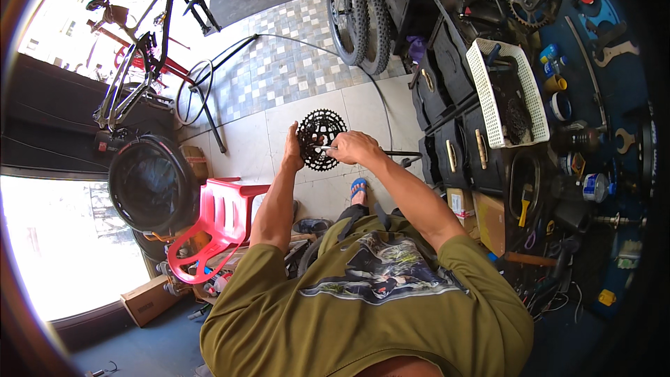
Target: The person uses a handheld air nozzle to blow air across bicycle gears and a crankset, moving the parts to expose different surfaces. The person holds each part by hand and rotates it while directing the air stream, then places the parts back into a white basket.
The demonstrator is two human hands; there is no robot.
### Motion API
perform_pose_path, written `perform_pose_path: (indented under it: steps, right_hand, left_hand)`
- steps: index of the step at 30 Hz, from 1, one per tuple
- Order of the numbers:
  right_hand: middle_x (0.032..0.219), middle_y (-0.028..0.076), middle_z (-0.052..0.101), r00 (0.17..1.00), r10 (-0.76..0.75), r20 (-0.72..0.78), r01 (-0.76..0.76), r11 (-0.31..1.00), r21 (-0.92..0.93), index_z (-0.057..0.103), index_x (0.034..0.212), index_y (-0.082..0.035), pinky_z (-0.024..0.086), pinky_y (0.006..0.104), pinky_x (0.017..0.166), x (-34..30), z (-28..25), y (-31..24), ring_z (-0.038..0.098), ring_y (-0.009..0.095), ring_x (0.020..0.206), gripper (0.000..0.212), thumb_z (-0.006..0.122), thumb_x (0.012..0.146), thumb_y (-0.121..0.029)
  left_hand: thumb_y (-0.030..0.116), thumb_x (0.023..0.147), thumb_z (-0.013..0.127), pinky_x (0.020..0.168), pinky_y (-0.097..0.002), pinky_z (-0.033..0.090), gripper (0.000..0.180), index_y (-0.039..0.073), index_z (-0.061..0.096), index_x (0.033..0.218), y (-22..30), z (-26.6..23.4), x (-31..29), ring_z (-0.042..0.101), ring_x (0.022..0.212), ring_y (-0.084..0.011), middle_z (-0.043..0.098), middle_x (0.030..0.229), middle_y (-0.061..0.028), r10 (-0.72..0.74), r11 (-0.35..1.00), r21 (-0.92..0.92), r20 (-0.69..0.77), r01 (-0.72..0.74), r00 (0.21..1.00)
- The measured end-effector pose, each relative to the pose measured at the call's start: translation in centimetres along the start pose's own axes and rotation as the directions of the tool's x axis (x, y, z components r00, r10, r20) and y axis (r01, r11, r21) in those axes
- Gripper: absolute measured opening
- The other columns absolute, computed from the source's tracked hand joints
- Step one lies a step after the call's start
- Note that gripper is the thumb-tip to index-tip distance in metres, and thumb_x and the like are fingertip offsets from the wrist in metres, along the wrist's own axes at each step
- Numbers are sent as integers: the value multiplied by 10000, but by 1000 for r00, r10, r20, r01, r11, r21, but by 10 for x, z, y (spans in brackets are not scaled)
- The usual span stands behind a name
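Observation:
A black bicycle cassette [322,123] with toothed sprockets is held up in front of my body, its face toward me. My left hand [292,145] grips its left edge, the fingers mostly behind the sprockets. At the right side, my right hand [354,148] is closed around a thin silver metal tool [326,147] that points toward the cassette's middle. Most of that tool is hidden in the hand, so its exact kind does not show.
A pink plastic chair [222,220] stands at my left. Beyond it, a bicycle frame [143,49] hangs on a stand. To my right, a white basket [481,63] and several tools lie on a blue bench [593,42]. Bicycle tires [349,14] stand ahead; a hose [380,91] crosses the tiled floor.

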State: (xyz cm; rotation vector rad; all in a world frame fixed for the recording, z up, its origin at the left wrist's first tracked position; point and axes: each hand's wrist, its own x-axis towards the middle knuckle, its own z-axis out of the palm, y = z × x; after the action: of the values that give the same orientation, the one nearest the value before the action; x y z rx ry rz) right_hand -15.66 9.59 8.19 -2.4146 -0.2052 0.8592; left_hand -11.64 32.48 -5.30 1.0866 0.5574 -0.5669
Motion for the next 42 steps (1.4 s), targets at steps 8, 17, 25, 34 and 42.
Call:
perform_pose_path:
  steps: [8,17,25,34,42]
  right_hand:
    - [1122,187,756,984,-130,125,135,990,-36,782,1028,-78,562,456,948,20,-11,-5,714,362,1085,393,639,962,-438]
    - [1110,191,755,995,-45,-89,34,992,-119,769,1128,-94,553,482,955,5,-5,-26,712,364,1079,421,626,973,-458]
    - [1116,163,761,984,1,-176,-8,999,-38,774,1136,-111,554,473,960,18,8,-13,709,361,1077,406,629,967,-450]
    - [1115,164,764,993,0,-121,-12,995,-100,782,1090,-92,552,474,979,5,6,-29,712,351,1096,387,644,956,-428]
    - [1064,185,771,985,-63,-159,29,978,-208,787,1033,-64,579,448,925,1,14,-40,736,342,1053,364,653,961,-396]
  left_hand:
    - [615,993,514,631,-379,560,520,135,711,1025,-4,-1,-3,725,730,-236,745,860,-61,34,993,113,-62,-27,998]
    - [602,998,492,684,-413,582,555,105,705,1124,3,-14,-4,756,828,-267,758,901,-108,70,994,81,-2,-69,998]
    - [547,983,572,652,-383,575,463,114,700,1087,4,1,-10,725,770,-224,732,892,-66,70,996,57,-1,-70,998]
    - [572,1009,579,626,-335,536,445,142,694,1001,8,23,-20,652,689,-172,706,826,-32,142,977,170,-48,-132,989]
    - [633,1001,569,667,-306,538,587,66,719,1020,6,27,-16,652,713,-151,708,852,-42,270,925,298,-77,-236,960]
